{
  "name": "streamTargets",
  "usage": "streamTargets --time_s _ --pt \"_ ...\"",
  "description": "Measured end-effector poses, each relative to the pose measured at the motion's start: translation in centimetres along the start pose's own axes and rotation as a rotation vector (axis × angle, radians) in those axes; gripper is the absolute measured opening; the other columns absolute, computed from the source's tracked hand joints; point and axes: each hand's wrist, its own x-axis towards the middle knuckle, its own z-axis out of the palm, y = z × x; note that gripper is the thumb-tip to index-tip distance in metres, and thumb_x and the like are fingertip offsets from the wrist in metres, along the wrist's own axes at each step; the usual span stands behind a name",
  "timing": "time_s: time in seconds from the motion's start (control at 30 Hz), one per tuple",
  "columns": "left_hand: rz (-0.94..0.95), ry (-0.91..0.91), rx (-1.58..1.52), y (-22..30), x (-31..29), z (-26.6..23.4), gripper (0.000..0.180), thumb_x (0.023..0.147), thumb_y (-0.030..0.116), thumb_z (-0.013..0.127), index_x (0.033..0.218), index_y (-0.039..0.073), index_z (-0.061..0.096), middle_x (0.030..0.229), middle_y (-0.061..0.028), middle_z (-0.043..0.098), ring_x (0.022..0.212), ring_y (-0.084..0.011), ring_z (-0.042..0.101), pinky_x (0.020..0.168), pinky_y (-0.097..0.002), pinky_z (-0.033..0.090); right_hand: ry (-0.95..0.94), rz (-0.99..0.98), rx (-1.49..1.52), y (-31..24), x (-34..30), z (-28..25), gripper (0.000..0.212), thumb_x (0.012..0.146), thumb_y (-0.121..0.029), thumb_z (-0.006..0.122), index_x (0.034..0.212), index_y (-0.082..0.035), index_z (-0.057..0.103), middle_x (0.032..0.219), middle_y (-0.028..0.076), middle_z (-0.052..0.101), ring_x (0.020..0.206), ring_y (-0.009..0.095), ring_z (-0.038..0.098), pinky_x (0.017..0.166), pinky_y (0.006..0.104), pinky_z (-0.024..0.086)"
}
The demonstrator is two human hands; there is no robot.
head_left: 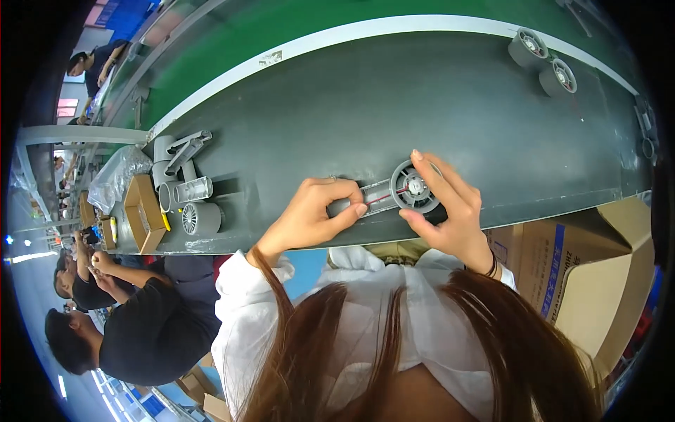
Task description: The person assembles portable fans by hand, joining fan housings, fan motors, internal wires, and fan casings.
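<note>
Near the belt's front edge I hold a round grey fan housing (415, 186) with a spoked inside and a pale hub. A slim grey handle-like piece (380, 195) reaches left from it, with a red wire running along it. My left hand (307, 213) is closed, thumb and forefinger pinching the left end of this piece and the wire. Around the housing's ring curl the fingers and thumb of my right hand (453, 214). Whether the housing and the slim piece are joined I cannot tell.
Grey tubes, a clear cylinder (193, 189) and a vented grey cylinder (200, 219) stand at left, by an open cardboard box (144, 214) and a plastic bag (121, 176). Two more fan housings (527, 48) lie far right. A large carton (598, 267) is at right; co-workers (155, 330) sit at left.
</note>
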Motion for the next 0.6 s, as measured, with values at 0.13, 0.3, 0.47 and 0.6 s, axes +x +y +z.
streamTargets --time_s 0.13,0.3,0.47,0.6 --pt "-0.022 0.019 0.003 0.5 -0.2 -0.1 0.011 0.081 0.010 0.065 0.078 0.001 0.059 0.070 -0.0090 0.059 0.061 -0.0219 0.056 0.059 -0.0310 0.044 -0.012 0.066 0.159 -0.2 0.4 -0.2 0.066 0.061 -0.003 0.077 0.124 0.002 0.055 0.119 0.020 0.060 0.110 0.032 0.060 0.093 0.0351 0.047" --pt "-0.019 0.098 0.098 0.4 -0.3 0.2 0.008 0.078 0.009 0.066 0.077 0.003 0.061 0.073 -0.0112 0.063 0.065 -0.0297 0.061 0.061 -0.0353 0.048 -0.052 0.147 0.157 -0.7 1.2 -0.5 0.065 0.066 -0.005 0.076 0.125 0.004 0.051 0.121 0.022 0.057 0.112 0.035 0.057 0.095 0.0373 0.045" --pt "-0.156 0.401 0.155 -0.4 1.3 -0.5 0.010 0.079 0.010 0.064 0.077 0.000 0.063 0.075 -0.0131 0.066 0.069 -0.0243 0.066 0.065 -0.0319 0.049 0.008 0.209 0.052 0.5 -0.8 -0.1 0.070 0.071 -0.005 0.073 0.134 0.003 0.042 0.122 0.023 0.055 0.109 0.034 0.057 0.091 0.0388 0.047" --pt "-0.125 0.837 0.253 -7.8 8.6 -6.7 0.030 0.090 0.020 0.058 0.066 0.002 0.058 0.055 -0.0014 0.056 0.045 -0.0068 0.050 0.041 -0.0253 0.038 0.022 0.190 0.021 0.2 -0.5 -0.3 0.067 0.072 -0.005 0.073 0.132 0.002 0.044 0.123 0.023 0.054 0.111 0.034 0.057 0.092 0.0387 0.046"
